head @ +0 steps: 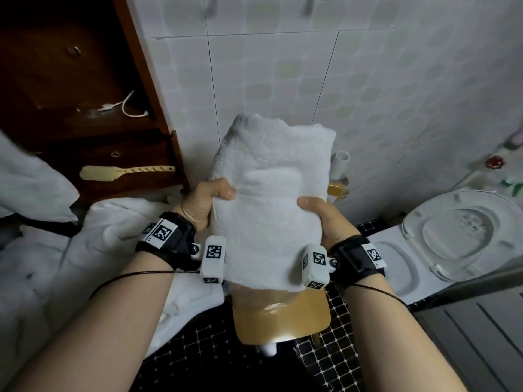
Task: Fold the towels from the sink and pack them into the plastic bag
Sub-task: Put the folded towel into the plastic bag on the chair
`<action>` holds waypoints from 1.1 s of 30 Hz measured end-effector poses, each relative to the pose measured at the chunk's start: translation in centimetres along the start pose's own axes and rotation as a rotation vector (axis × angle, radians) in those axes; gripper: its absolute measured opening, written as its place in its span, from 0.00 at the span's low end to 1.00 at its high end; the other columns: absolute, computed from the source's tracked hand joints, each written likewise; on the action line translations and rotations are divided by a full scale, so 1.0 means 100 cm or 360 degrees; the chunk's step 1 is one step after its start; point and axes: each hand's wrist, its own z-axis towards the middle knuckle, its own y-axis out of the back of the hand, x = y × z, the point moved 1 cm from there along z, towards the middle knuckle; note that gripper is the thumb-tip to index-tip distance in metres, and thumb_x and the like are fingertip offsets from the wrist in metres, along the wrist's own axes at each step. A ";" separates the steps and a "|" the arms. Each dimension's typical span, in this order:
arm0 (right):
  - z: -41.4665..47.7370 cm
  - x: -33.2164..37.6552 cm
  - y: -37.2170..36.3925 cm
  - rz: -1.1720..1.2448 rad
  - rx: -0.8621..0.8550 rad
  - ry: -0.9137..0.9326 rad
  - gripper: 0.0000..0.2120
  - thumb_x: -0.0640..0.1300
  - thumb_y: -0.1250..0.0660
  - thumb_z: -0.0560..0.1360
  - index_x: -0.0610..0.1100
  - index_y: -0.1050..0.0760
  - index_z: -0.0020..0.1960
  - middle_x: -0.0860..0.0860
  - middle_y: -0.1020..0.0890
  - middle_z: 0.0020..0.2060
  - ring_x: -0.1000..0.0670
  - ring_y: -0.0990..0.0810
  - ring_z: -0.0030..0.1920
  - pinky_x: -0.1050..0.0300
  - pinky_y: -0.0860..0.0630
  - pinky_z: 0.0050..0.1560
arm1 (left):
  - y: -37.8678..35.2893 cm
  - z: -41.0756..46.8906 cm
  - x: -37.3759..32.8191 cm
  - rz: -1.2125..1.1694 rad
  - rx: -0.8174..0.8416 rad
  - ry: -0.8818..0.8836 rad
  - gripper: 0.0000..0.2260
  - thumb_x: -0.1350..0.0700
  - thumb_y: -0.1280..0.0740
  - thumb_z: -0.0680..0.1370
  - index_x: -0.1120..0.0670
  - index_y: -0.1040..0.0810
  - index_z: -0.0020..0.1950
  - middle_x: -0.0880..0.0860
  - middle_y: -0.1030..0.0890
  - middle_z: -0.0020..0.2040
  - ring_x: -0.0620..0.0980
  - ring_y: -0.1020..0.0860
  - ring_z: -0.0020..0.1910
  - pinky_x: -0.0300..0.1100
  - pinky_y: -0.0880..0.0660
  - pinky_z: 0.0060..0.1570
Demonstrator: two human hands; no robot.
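A folded white towel (268,193) is held up in the air in front of me, its long side pointing away. My left hand (202,203) grips its left edge with the thumb on top. My right hand (322,216) grips the right edge, thumb also on top. More white towels (113,244) lie crumpled at the lower left, and another white towel (25,179) hangs at the far left. I cannot make out a sink or a plastic bag.
A small wooden stool (283,318) stands on the dark tiled floor under the towel. A brown wooden cabinet (85,108) with a comb and a white cable is at the upper left. An open toilet (441,239) is at the right, with a grey panel (481,329) below it.
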 end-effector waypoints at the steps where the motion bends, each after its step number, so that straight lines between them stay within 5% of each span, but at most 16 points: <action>1: 0.004 0.007 0.005 -0.0043 0.0019 -0.0005 0.34 0.47 0.22 0.66 0.42 0.23 0.71 0.36 0.18 0.65 0.31 0.20 0.66 0.27 0.28 0.71 | 0.002 0.007 0.002 0.0024 -0.0080 -0.0024 0.23 0.57 0.29 0.55 0.56 0.10 0.49 0.58 0.13 0.48 0.59 0.15 0.47 0.52 0.21 0.57; 4: 0.020 0.042 0.015 -0.0487 -0.0099 0.0303 0.25 0.48 0.21 0.67 0.45 0.19 0.63 0.42 0.13 0.57 0.37 0.15 0.60 0.31 0.22 0.65 | -0.004 0.032 0.009 0.0005 -0.0375 -0.0135 0.25 0.60 0.28 0.57 0.60 0.15 0.55 0.59 0.14 0.52 0.60 0.16 0.53 0.52 0.20 0.58; 6: 0.033 0.066 0.019 -0.0897 -0.0234 0.0628 0.19 0.49 0.20 0.67 0.46 0.18 0.56 0.50 0.12 0.50 0.48 0.13 0.52 0.45 0.17 0.56 | -0.011 0.052 0.014 0.0103 -0.0661 -0.0162 0.18 0.63 0.27 0.65 0.57 0.19 0.55 0.53 0.13 0.49 0.55 0.16 0.54 0.47 0.20 0.55; 8: 0.045 0.081 0.022 -0.1160 -0.0154 0.0879 0.15 0.45 0.19 0.69 0.47 0.19 0.53 0.54 0.13 0.46 0.56 0.16 0.47 0.56 0.19 0.48 | -0.011 0.068 0.025 0.0414 -0.0885 -0.0102 0.09 0.60 0.28 0.72 0.52 0.18 0.52 0.47 0.14 0.43 0.48 0.17 0.48 0.43 0.22 0.49; 10: 0.055 0.091 0.028 -0.1245 -0.0043 0.1012 0.13 0.40 0.22 0.72 0.49 0.20 0.54 0.54 0.13 0.45 0.56 0.16 0.46 0.54 0.20 0.47 | -0.002 0.081 0.045 0.0760 -0.0961 0.0012 0.09 0.53 0.28 0.69 0.54 0.15 0.48 0.48 0.14 0.43 0.49 0.17 0.47 0.43 0.23 0.48; 16: 0.087 0.103 0.052 -0.1142 0.0167 0.1023 0.16 0.38 0.20 0.74 0.52 0.21 0.55 0.58 0.14 0.47 0.57 0.17 0.48 0.59 0.22 0.48 | 0.038 0.100 0.122 0.1554 -0.1149 0.0698 0.14 0.44 0.37 0.67 0.36 0.13 0.46 0.49 0.16 0.60 0.54 0.19 0.58 0.56 0.26 0.69; 19: 0.107 0.088 0.057 -0.1257 0.0297 0.0938 0.16 0.43 0.19 0.74 0.51 0.21 0.58 0.56 0.14 0.50 0.54 0.16 0.52 0.54 0.20 0.52 | 0.047 0.103 0.147 0.1565 -0.1273 0.0797 0.17 0.45 0.38 0.75 0.48 0.13 0.55 0.54 0.15 0.60 0.56 0.18 0.56 0.53 0.21 0.63; 23: 0.127 0.060 0.060 -0.1623 0.0506 0.0871 0.19 0.46 0.23 0.76 0.53 0.23 0.65 0.59 0.15 0.54 0.56 0.17 0.55 0.58 0.23 0.52 | 0.020 0.091 0.142 0.1512 -0.1377 0.0555 0.13 0.60 0.37 0.82 0.56 0.14 0.58 0.58 0.16 0.63 0.61 0.19 0.62 0.49 0.23 0.63; 26: 0.134 0.040 0.067 -0.1829 0.0726 0.0872 0.20 0.45 0.25 0.75 0.51 0.23 0.66 0.56 0.15 0.54 0.52 0.17 0.54 0.56 0.23 0.51 | 0.012 0.086 0.143 0.1441 -0.1454 0.0505 0.10 0.62 0.36 0.80 0.55 0.22 0.39 0.61 0.16 0.47 0.63 0.17 0.53 0.45 0.25 0.47; 28: 0.142 0.029 0.073 -0.1973 0.0815 0.0787 0.24 0.46 0.23 0.72 0.51 0.24 0.66 0.58 0.16 0.51 0.51 0.17 0.53 0.57 0.25 0.48 | 0.014 0.081 0.143 0.1456 -0.1435 0.0486 0.13 0.57 0.34 0.81 0.52 0.25 0.36 0.57 0.17 0.42 0.62 0.17 0.49 0.44 0.26 0.43; 30: 0.149 0.022 0.078 -0.2181 0.0920 0.0556 0.34 0.46 0.22 0.67 0.54 0.30 0.70 0.61 0.19 0.51 0.49 0.18 0.52 0.61 0.29 0.45 | 0.015 0.075 0.135 0.1528 -0.1351 0.0394 0.06 0.51 0.33 0.80 0.50 0.17 0.48 0.53 0.14 0.51 0.58 0.16 0.55 0.45 0.22 0.51; 33: 0.152 0.006 0.082 -0.2591 0.1187 0.0266 0.49 0.48 0.22 0.67 0.62 0.44 0.80 0.59 0.20 0.62 0.51 0.21 0.56 0.54 0.27 0.54 | 0.017 0.067 0.122 0.1548 -0.1413 0.0301 0.22 0.59 0.31 0.79 0.52 0.22 0.74 0.55 0.20 0.71 0.57 0.22 0.68 0.44 0.26 0.68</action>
